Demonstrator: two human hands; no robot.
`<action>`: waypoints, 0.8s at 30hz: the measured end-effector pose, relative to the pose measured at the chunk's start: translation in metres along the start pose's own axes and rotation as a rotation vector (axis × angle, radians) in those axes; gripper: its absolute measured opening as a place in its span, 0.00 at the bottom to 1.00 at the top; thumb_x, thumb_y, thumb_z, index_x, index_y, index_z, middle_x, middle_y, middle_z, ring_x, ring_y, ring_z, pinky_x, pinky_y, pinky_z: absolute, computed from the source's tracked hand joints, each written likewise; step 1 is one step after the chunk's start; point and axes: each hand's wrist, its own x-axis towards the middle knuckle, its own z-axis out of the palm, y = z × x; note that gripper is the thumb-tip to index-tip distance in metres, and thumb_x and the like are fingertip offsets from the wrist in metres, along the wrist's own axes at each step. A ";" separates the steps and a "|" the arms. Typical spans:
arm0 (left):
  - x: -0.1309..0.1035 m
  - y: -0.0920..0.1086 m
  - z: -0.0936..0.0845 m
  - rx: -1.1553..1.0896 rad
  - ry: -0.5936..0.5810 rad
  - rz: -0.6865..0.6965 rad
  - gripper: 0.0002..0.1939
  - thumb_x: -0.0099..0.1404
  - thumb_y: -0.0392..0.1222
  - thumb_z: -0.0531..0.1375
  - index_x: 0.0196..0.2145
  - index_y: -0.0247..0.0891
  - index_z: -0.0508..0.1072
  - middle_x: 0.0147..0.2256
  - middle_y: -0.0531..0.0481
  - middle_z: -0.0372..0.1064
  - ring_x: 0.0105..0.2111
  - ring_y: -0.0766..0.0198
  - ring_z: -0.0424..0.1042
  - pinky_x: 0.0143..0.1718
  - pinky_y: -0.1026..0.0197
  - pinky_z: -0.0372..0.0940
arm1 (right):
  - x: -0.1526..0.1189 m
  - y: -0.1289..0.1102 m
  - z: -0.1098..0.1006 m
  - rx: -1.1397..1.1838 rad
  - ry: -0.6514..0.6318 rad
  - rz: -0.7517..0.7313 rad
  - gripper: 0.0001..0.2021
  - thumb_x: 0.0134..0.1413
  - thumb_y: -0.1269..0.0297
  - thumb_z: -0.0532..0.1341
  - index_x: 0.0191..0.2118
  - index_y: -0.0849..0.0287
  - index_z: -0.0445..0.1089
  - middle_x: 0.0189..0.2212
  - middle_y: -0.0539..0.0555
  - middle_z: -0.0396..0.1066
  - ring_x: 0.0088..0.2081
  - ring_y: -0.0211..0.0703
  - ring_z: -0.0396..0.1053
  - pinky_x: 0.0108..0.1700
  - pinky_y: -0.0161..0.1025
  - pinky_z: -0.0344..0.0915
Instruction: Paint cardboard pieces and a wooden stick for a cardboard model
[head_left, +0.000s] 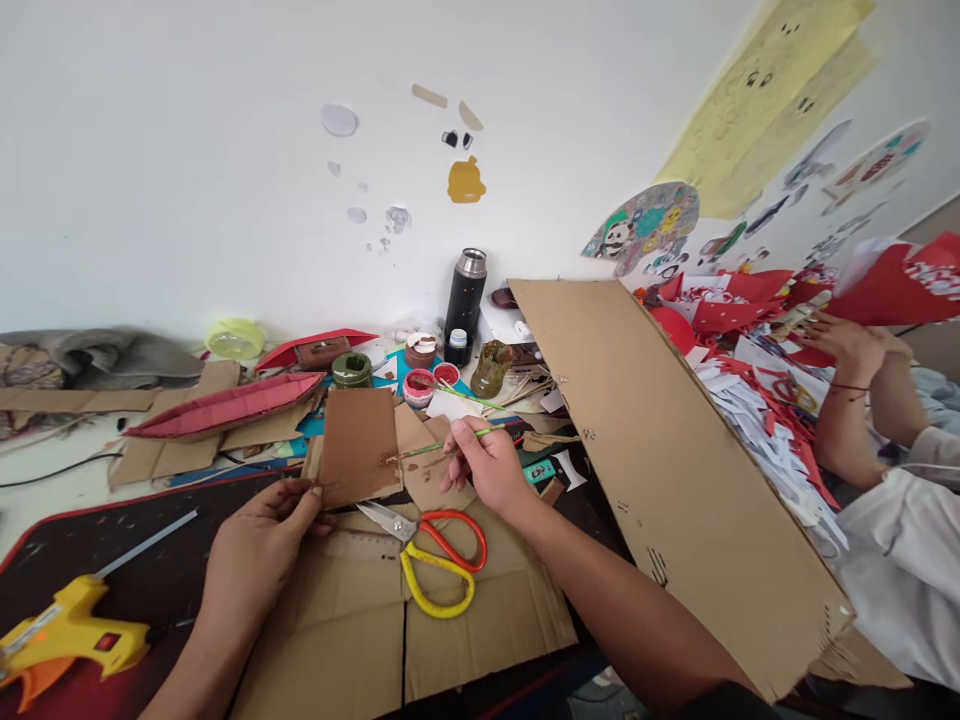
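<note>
Cardboard (322, 630) lies bottom centre, while left of centre the left hand (262, 530), its grip closed on a corner of the brown panel (360, 435), seemingly steadies it for the paintbrush (424, 451) pinched in the grip of the right hand (487, 468).

head view, forward (and down)

Bright, diffuse light covers the white wall (187, 200); the metal flask cap (472, 262) glints. Wide-angle distortion stretches the right side, where a co-worker's sleeve (896, 545) looks soft.
</note>
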 end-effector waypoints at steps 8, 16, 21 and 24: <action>0.003 -0.009 0.000 -0.021 0.004 0.030 0.25 0.51 0.68 0.67 0.36 0.46 0.79 0.26 0.49 0.84 0.30 0.47 0.85 0.36 0.53 0.76 | -0.006 0.000 -0.006 0.006 0.010 0.014 0.32 0.62 0.25 0.63 0.33 0.54 0.66 0.14 0.44 0.65 0.17 0.41 0.73 0.18 0.30 0.58; -0.001 -0.001 -0.002 -0.030 0.008 0.009 0.28 0.50 0.69 0.67 0.38 0.43 0.79 0.26 0.48 0.84 0.29 0.47 0.85 0.37 0.53 0.76 | 0.007 0.004 0.001 0.008 0.069 -0.061 0.31 0.64 0.27 0.62 0.35 0.55 0.68 0.19 0.48 0.73 0.21 0.42 0.78 0.20 0.31 0.63; -0.004 0.004 -0.002 -0.014 0.012 0.003 0.27 0.51 0.68 0.66 0.38 0.43 0.78 0.27 0.47 0.84 0.32 0.44 0.86 0.41 0.50 0.77 | 0.003 0.005 0.000 0.008 0.063 -0.065 0.32 0.64 0.27 0.62 0.35 0.55 0.69 0.18 0.47 0.71 0.19 0.41 0.76 0.20 0.31 0.62; -0.003 0.003 -0.001 -0.017 0.021 -0.003 0.27 0.52 0.67 0.66 0.38 0.43 0.78 0.27 0.47 0.85 0.32 0.43 0.86 0.41 0.50 0.77 | -0.006 0.005 -0.003 0.000 0.062 -0.047 0.32 0.63 0.26 0.62 0.33 0.54 0.68 0.16 0.44 0.67 0.18 0.41 0.74 0.20 0.31 0.60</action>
